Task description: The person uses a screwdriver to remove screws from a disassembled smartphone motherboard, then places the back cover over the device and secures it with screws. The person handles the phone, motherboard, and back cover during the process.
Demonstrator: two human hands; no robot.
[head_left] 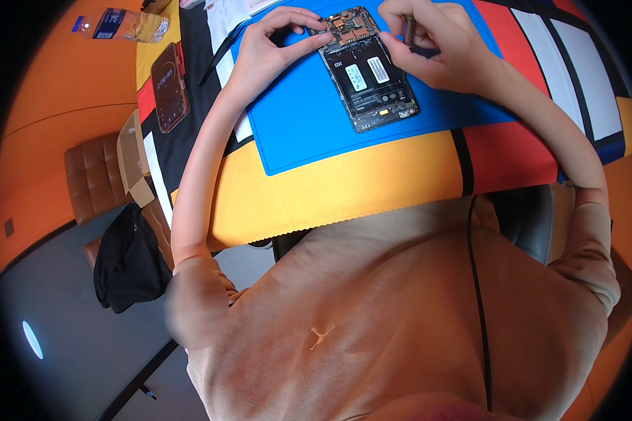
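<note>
An opened smartphone [379,77] lies on a blue work mat [288,133], its circuit board [351,28] bare at the far end and its black battery [365,74] below that. My left hand [277,45] grips the phone's upper left edge, with thumb and fingertips at the board's side. Over the board's right side, my right hand [446,45] is closed around a slim dark tool [409,31]. The tool's tip is hidden by my fingers, so its exact kind does not show.
Left of the mat lie another phone [170,88] with a lit screen and a clear plastic bottle [123,26] on its side. A colour-blocked cloth [344,189] covers the table. Beyond its left edge are a cardboard box [130,158], a brown chair [98,175] and a black bag [130,259].
</note>
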